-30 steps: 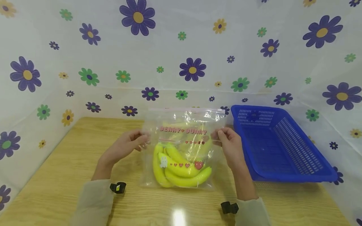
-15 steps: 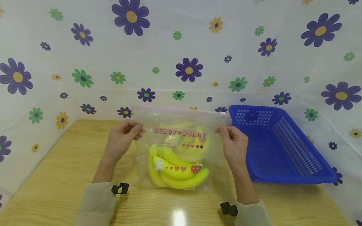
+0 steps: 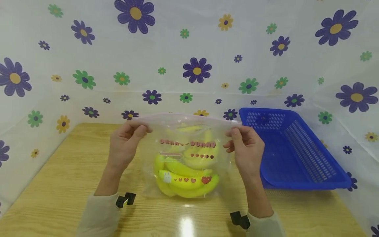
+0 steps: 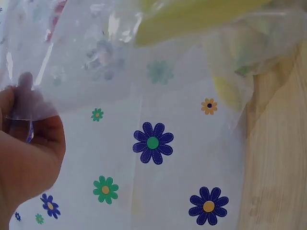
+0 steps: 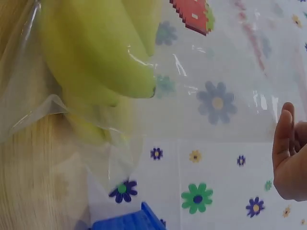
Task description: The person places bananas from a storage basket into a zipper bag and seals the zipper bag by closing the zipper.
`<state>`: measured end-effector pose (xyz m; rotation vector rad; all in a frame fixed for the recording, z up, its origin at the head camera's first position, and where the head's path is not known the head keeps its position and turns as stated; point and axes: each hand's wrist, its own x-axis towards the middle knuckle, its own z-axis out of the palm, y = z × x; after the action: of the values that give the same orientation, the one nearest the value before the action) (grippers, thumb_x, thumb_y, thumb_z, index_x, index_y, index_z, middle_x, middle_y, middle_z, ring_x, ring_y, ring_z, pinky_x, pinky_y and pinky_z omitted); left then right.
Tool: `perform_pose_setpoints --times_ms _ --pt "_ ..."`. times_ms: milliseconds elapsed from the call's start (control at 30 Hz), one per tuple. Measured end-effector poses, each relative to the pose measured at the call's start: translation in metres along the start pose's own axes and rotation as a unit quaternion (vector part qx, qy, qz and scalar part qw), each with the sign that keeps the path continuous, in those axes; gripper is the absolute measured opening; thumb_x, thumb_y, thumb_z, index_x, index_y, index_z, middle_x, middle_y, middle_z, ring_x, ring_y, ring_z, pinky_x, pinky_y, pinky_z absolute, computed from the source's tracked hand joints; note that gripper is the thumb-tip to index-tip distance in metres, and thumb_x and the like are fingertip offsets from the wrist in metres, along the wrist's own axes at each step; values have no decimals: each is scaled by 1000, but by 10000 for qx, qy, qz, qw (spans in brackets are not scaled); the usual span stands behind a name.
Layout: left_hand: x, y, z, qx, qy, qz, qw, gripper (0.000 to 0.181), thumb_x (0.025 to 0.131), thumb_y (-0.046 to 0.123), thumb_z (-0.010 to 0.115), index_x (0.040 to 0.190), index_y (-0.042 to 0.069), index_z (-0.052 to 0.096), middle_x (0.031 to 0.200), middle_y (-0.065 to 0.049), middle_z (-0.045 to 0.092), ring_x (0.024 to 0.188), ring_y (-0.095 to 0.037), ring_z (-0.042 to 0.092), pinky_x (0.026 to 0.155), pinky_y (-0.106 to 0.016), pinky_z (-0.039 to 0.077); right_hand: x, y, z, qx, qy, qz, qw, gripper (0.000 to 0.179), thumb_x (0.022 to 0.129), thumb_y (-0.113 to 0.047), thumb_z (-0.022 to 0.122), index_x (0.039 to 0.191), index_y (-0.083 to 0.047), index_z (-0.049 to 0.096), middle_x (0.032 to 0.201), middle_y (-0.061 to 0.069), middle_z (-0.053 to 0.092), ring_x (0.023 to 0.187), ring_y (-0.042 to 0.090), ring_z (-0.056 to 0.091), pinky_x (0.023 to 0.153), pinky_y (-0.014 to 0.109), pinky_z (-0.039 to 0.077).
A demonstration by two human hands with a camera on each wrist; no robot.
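A clear zip bag [image 3: 189,164] with pink lettering and a pinkish top strip stands upright on the table in the head view. Yellow bananas [image 3: 186,182] lie in its lower part, and more yellow fruit shows blurred behind them. My left hand [image 3: 124,141] pinches the bag's upper left corner between thumb and fingers. At the upper right corner my right hand [image 3: 247,144] pinches the bag, just below the white slider [image 3: 234,122]. Close up in the right wrist view, the bananas [image 5: 100,48] press against the plastic.
A blue plastic basket [image 3: 302,154] with meshed sides stands on the right of the wooden table [image 3: 59,171]. A white sheet with printed flowers [image 3: 165,49] hangs behind and along both sides.
My left hand has moved up to the bag's top left corner and grips it. The right hand has risen along the right edge. The bag's top is now spread wider and bowed.
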<state>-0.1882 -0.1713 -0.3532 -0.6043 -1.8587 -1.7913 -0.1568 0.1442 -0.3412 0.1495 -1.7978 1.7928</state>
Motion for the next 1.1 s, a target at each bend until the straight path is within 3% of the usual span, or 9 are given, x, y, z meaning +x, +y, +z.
perform_pose_setpoints --times_ms 100,267,367,433,533,700,800,933,1100 --pt "1 3 0 312 172 200 9992 16 96 1 60 100 -12 68 87 12 74 80 -8 67 76 -16 55 1 1 0 130 180 -61 9997 20 96 -10 63 101 10 66 80 0 72 60 11 67 55 24 58" --pt "1 8 2 823 484 -187 9953 18 98 7 60 102 -8 69 86 14 73 75 -12 62 70 -16 53 -1 2 0 106 11 111 9999 21 99 -13 59 104 6 65 83 2 70 69 14 70 64 30 61" --pt "0 11 5 1120 622 -260 9914 18 98 6 59 111 -2 68 93 8 70 78 -12 57 71 -17 49 -3 0 0 75 -106 -64 9999 24 101 -16 56 109 5 63 84 4 70 70 15 71 65 31 61" --pt "-1 13 10 1493 711 20 9862 26 96 3 60 122 0 63 105 -2 68 88 -13 54 77 -20 45 -4 0 1 110 -162 -282 9994 25 102 -15 55 111 8 62 84 4 69 71 15 71 65 30 61" --pt "-1 17 19 2302 831 915 9653 45 91 2 61 135 1 53 124 -15 58 111 -23 49 94 -31 35 -5 -2 3 90 -201 -591 9980 24 101 -11 55 109 11 60 83 3 69 71 13 72 65 28 60" --pt "-6 26 46 3284 1125 2389 9069 41 84 2 63 125 -2 59 139 -23 40 127 -38 31 100 -50 23 -6 -5 5 4 -216 -958 9952 20 100 -6 55 103 13 62 84 1 70 73 12 71 66 26 60" --pt "-13 34 67 3449 996 2792 8906 31 84 0 64 115 -1 65 141 -24 39 124 -39 31 99 -51 27 -6 -5 5 55 -248 -1151 9930 17 98 -1 57 100 15 63 84 3 71 73 11 71 66 25 60" --pt "-23 45 94 3345 412 3007 8922 25 86 0 67 111 -2 68 134 -27 45 100 -36 45 84 -43 41 -8 -4 4 159 -332 -1368 9899 12 94 5 60 99 15 65 82 5 71 71 11 72 64 26 60" --pt "-30 54 118 2716 -405 2739 9217 27 88 -3 69 115 -2 65 127 -22 54 72 -21 55 63 -25 53 -12 -5 3 366 -758 -1715 9816 11 90 12 61 100 15 64 83 9 72 72 12 72 64 27 60"
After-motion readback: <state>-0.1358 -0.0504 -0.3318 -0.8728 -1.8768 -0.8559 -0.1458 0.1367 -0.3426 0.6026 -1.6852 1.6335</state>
